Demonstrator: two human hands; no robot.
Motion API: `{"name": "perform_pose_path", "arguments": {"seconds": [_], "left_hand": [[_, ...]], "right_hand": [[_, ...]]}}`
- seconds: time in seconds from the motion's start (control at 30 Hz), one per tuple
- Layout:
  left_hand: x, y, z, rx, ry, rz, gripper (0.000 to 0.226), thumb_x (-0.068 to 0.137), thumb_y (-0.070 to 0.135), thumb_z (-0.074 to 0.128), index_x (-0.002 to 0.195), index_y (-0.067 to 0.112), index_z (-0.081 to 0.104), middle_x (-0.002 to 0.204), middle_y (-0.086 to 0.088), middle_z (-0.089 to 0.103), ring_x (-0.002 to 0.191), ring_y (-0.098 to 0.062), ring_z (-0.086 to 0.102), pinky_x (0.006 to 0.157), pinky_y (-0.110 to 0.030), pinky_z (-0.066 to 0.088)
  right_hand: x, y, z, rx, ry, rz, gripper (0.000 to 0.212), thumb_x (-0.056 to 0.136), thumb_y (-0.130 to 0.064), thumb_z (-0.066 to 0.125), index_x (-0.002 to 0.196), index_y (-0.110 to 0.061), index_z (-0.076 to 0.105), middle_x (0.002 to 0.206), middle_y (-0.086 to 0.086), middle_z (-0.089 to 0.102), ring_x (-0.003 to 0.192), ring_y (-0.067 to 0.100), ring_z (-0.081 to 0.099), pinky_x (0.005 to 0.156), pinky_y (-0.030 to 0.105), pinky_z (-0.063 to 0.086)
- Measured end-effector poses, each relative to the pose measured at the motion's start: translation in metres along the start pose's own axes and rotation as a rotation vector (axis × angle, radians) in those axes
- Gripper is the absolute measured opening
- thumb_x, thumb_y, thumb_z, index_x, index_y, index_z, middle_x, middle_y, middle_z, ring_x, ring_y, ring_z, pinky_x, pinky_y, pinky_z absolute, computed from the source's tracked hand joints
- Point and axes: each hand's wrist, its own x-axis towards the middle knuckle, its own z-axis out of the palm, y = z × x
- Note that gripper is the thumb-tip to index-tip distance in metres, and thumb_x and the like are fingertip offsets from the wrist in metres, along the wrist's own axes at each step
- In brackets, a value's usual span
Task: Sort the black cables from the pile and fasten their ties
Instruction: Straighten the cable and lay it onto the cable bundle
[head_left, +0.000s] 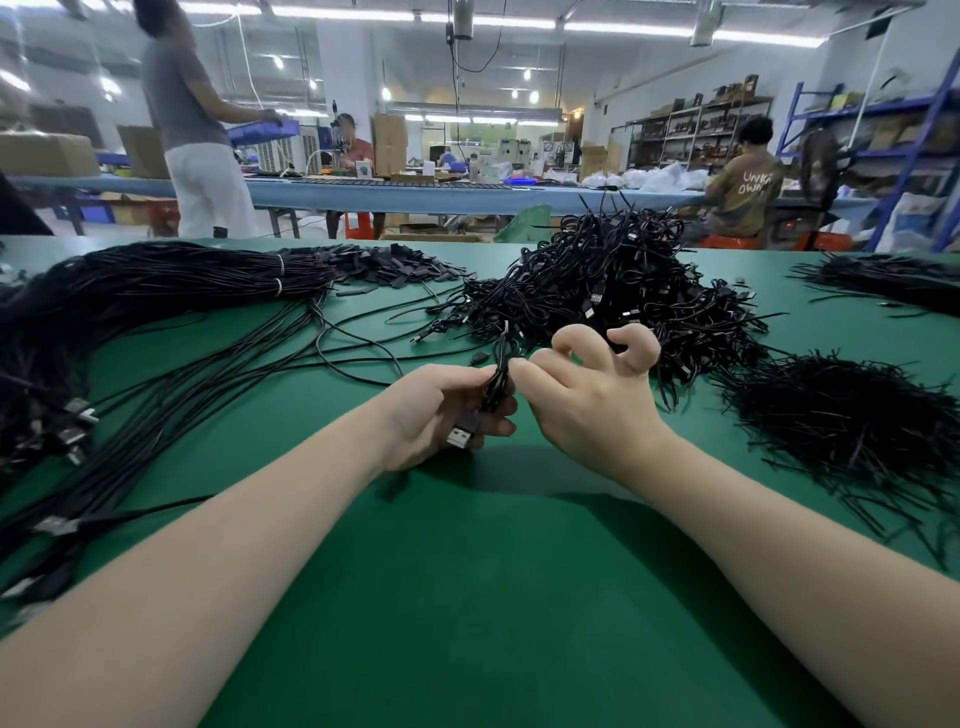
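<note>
My left hand (441, 415) grips a folded black cable (497, 387) above the green table, with its silver USB plug (461, 435) sticking out below my fingers. My right hand (582, 395) pinches the thin black tie (504, 338) at the top of the bundle between thumb and forefinger; its other fingers are curled upward. Behind my hands lies a big pile of coiled black cables (613, 280). A heap of loose black ties (841, 421) sits to the right.
Long straight black cables (156, 291) bound with white ties spread across the left of the green table (493, 597). Small black pieces (395, 265) lie at the back. More black strands (893, 280) lie far right. People work at benches beyond.
</note>
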Motion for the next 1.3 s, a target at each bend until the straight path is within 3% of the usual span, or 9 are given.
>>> {"name": "perform_pose_path", "arguments": {"seconds": [0.17, 0.33, 0.5, 0.63, 0.83, 0.97, 1.1, 1.2, 1.3], "left_hand": [[0.009, -0.012, 0.006, 0.056, 0.2, 0.098, 0.022, 0.097, 0.03, 0.048, 0.088, 0.018, 0.064, 0.073, 0.004, 0.069, 0.063, -0.013, 0.068, 0.07, -0.029, 0.043], [0.007, -0.013, 0.003, 0.043, 0.238, 0.151, 0.017, 0.091, 0.038, 0.06, 0.089, 0.022, 0.066, 0.073, 0.008, 0.069, 0.067, -0.009, 0.068, 0.054, -0.015, 0.046], [0.008, -0.013, 0.003, -0.017, 0.282, 0.155, 0.016, 0.084, 0.034, 0.067, 0.092, 0.02, 0.065, 0.072, 0.006, 0.065, 0.063, -0.007, 0.059, 0.059, -0.022, 0.036], [0.005, -0.011, 0.001, 0.045, 0.268, 0.129, 0.037, 0.062, 0.046, 0.072, 0.086, 0.019, 0.063, 0.076, 0.001, 0.051, 0.067, -0.011, 0.042, 0.057, -0.024, 0.028], [0.005, -0.011, -0.002, 0.215, 0.184, 0.076, 0.041, 0.057, 0.048, 0.078, 0.081, 0.018, 0.064, 0.072, 0.003, 0.055, 0.068, -0.013, 0.043, 0.058, -0.025, 0.03], [0.005, -0.012, -0.003, 0.206, 0.153, 0.077, 0.037, 0.063, 0.047, 0.085, 0.08, 0.019, 0.066, 0.067, 0.006, 0.057, 0.065, -0.013, 0.045, 0.056, -0.024, 0.031], [0.009, -0.007, -0.005, -0.085, 0.23, 0.067, 0.05, 0.084, 0.06, 0.051, 0.103, 0.016, 0.068, 0.068, 0.007, 0.064, 0.055, -0.005, 0.055, 0.048, -0.018, 0.032], [0.01, -0.006, -0.011, -0.209, 0.275, 0.045, 0.045, 0.097, 0.051, 0.04, 0.108, 0.017, 0.068, 0.07, 0.007, 0.062, 0.056, -0.005, 0.053, 0.046, -0.017, 0.029], [0.01, -0.009, -0.009, -0.127, 0.29, 0.068, 0.036, 0.101, 0.042, 0.04, 0.108, 0.019, 0.066, 0.07, 0.01, 0.063, 0.055, -0.003, 0.054, 0.047, -0.016, 0.032]], "right_hand": [[-0.002, 0.001, 0.001, 0.084, -0.064, 0.114, 0.012, 0.074, -0.012, 0.073, 0.068, -0.022, 0.067, 0.059, -0.012, 0.059, 0.07, 0.016, 0.064, 0.082, 0.036, 0.023], [-0.002, -0.003, 0.001, 0.2, -0.13, 0.14, 0.012, 0.087, -0.018, 0.065, 0.087, -0.025, 0.075, 0.073, -0.015, 0.068, 0.074, 0.015, 0.065, 0.082, 0.038, 0.024], [-0.002, -0.003, 0.0, 0.345, -0.287, 0.188, 0.049, 0.082, -0.004, 0.046, 0.12, -0.026, 0.066, 0.112, -0.01, 0.068, 0.098, 0.015, 0.064, 0.089, 0.04, 0.026], [-0.006, -0.003, 0.001, 0.328, -0.339, 0.101, 0.051, 0.083, -0.003, 0.046, 0.125, -0.027, 0.063, 0.131, -0.009, 0.059, 0.117, 0.013, 0.059, 0.099, 0.041, 0.029], [0.003, 0.011, -0.002, 0.337, -0.218, -0.094, 0.018, 0.092, -0.01, 0.055, 0.091, -0.019, 0.07, 0.128, -0.002, 0.062, 0.116, 0.02, 0.06, 0.098, 0.039, 0.043], [0.016, 0.025, -0.001, 0.384, -0.212, -0.245, 0.021, 0.094, -0.007, 0.051, 0.085, -0.013, 0.069, 0.111, 0.002, 0.07, 0.1, 0.023, 0.067, 0.083, 0.034, 0.053], [0.05, 0.053, 0.009, 0.268, -0.268, -0.35, 0.018, 0.087, -0.001, 0.058, 0.09, -0.014, 0.07, 0.096, 0.005, 0.07, 0.081, 0.025, 0.065, 0.069, 0.036, 0.052], [0.092, 0.095, 0.03, 0.004, -0.428, -0.047, 0.022, 0.085, -0.002, 0.061, 0.102, -0.015, 0.066, 0.095, 0.008, 0.066, 0.082, 0.028, 0.06, 0.076, 0.04, 0.05], [0.119, 0.126, 0.044, -0.273, -0.824, 0.277, 0.038, 0.085, -0.015, 0.062, 0.122, -0.019, 0.057, 0.124, 0.015, 0.051, 0.107, 0.034, 0.053, 0.094, 0.047, 0.043]]}}
